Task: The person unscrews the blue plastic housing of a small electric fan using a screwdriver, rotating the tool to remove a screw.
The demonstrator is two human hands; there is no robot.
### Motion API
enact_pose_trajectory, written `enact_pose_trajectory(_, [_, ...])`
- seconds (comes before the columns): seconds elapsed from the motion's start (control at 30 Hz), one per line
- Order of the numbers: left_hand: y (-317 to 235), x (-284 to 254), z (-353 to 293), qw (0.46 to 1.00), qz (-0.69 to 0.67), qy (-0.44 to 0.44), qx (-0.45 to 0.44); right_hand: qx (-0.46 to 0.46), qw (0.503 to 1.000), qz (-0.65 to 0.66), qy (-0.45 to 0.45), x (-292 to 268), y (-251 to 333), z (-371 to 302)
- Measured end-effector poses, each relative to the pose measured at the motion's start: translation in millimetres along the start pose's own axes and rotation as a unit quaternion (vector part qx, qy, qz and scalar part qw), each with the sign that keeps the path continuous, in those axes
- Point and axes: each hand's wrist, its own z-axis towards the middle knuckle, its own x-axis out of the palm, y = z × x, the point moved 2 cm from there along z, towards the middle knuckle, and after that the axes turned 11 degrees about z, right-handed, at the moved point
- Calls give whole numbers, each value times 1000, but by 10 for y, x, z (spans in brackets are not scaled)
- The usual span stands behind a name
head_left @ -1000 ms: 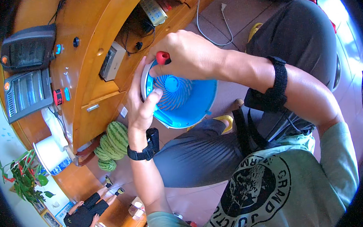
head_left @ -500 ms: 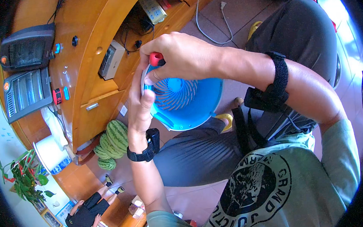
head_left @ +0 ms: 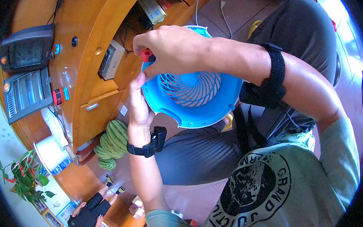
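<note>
- Head view: a round blue fan grille [head_left: 195,96], bowl-shaped with curved ribs running out from a solid centre, sits over the person's lap, tilted so its hollow side faces the camera.
- The left hand [head_left: 138,103] is against the grille's left rim, fingers straight and pointing upward, thumb tip at the rim's top left; whether it clamps the rim or only steadies it cannot be told.
- The right hand [head_left: 172,47] lies across the grille's upper rim, fingers curled shut around a tool with a red handle [head_left: 147,55]; only the red end shows, just inside the grille's upper left edge, and the tool's tip is hidden.
- The two hands are close together at the grille's upper left, the left thumb just below the red handle.
- A black wrist strap [head_left: 148,145] sits on the left forearm below the grille; a black band [head_left: 272,76] wraps the right forearm to the grille's right.
- Left of the grille stands a wooden desk [head_left: 82,57] with a drawer; two dark heaters [head_left: 23,73] lie further left of it.
- Below and left of the grille, striped watermelons [head_left: 110,143] rest on the floor by the desk.
</note>
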Motion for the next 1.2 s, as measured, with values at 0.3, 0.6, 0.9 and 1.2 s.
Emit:
enact_pose_trajectory(0.3, [51,-20,-12,993,-105,24,-41,-54,999,-1,2,23,-120,-15])
enact_pose_trajectory(0.6, [416,-344,219,993,-24,-42,-105,-111,989,-100,11,187,-183,-35])
enact_pose_trajectory(0.9, [568,-385,326,981,-66,-141,-112,-128,974,-180,48,281,-72,28])
enact_pose_trajectory(1.2, [298,-267,374,980,-59,-162,-100,-88,982,-148,-84,-87,-8,-12])
